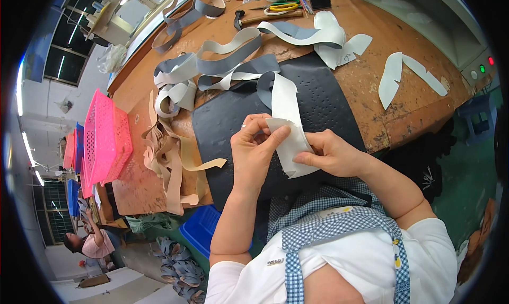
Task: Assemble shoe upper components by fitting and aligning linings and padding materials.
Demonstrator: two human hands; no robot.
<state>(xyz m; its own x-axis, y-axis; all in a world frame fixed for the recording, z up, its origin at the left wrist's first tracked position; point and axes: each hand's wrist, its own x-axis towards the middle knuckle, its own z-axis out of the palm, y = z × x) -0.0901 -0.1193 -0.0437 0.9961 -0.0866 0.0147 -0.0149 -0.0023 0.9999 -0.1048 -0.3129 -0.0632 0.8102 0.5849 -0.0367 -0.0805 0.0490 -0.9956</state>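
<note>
A long strip of material (286, 100), white on one face and grey on the other, runs toward me over a black perforated mat (328, 102). My left hand (257, 145) is closed, its thumb pinching a white flap at the strip's left edge. I cannot tell whether that flap is a separate piece. My right hand (335, 154) grips the strip's right edge near its close end, thumb on top and fingers underneath. More white-and-grey strips (228, 57) lie in loose curls beyond the mat, some across its far edge.
Tan strips (169, 163) heap left of the mat. White cut pieces (392, 81) and a hammer (238, 20) lie on the wooden table (371, 33), with yellow-handled scissors (283, 7) at the back. Pink baskets (108, 139) stand at left. Another person (95, 243) sits far left.
</note>
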